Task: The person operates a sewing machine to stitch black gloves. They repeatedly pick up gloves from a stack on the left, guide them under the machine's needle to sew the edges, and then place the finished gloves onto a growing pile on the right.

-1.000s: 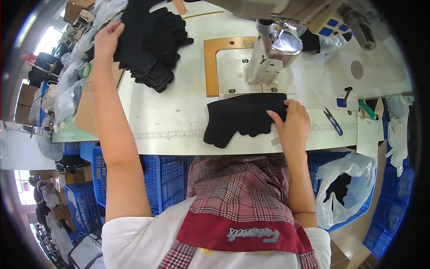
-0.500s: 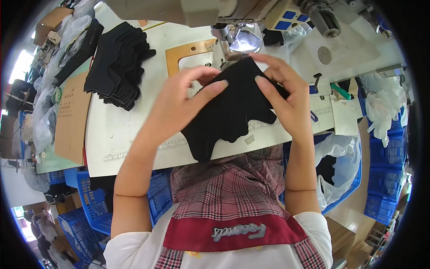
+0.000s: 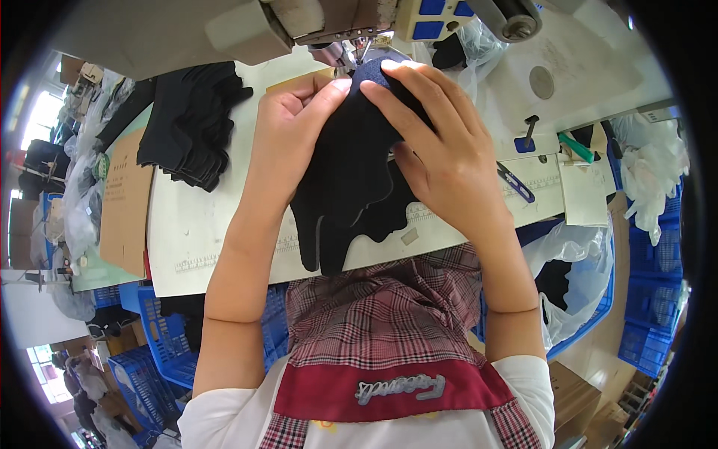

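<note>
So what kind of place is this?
Most likely a garment sewing workshop: an industrial sewing machine, a stack of cut black fabric pieces and blue plastic crates beside the table.

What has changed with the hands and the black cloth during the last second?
The left hand left the stack of black pieces and joined the right hand on the black cloth. Both hands pushed it up the table to the sewing machine's needle. The stack stayed put.

A pale worktop [image 3: 224, 232] is seen at the middle. Blue crates [image 3: 161, 340] are stacked under it at 8 o'clock, and more blue crates [image 3: 654, 299] at 3 o'clock. Bright daylight is let in by windows [image 3: 34, 131] at 9 o'clock.
</note>
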Tool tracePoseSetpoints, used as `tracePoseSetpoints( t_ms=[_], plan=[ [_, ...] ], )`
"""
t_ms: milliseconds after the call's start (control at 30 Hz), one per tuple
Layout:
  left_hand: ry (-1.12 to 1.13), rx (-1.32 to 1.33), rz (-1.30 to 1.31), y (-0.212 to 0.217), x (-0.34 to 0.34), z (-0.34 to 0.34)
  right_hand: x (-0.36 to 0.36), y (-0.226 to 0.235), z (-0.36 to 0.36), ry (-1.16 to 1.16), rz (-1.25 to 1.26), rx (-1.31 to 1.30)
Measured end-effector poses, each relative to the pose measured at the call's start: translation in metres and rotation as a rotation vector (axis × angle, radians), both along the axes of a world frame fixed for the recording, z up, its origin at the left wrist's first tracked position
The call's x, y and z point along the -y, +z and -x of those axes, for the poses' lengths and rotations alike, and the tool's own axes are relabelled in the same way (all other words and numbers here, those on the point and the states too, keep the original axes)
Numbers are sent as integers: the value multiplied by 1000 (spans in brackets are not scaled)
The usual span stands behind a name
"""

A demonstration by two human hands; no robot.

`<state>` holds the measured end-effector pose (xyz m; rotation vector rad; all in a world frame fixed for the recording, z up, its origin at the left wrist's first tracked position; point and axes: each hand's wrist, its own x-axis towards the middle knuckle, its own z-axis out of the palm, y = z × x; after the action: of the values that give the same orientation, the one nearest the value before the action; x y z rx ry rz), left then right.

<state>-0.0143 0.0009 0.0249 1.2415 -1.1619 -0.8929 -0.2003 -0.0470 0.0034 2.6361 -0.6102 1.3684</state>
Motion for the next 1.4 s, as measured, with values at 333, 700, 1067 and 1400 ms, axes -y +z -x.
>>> tracePoseSetpoints(
  t_ms=[333, 700, 1067, 1400],
  plan=[
    [41, 53, 11, 0, 6, 0, 14, -6, -10, -45, 178, 80],
    [9, 119, -29, 1, 11, -11, 7, -5, -16, -111, 160, 77],
    [-209, 208, -164, 19, -6, -32, -9, -11, -15, -102, 165, 91],
    [-164, 84, -123, 10, -7, -23, 3, -13, -17, -69, 174, 144]
  ],
)
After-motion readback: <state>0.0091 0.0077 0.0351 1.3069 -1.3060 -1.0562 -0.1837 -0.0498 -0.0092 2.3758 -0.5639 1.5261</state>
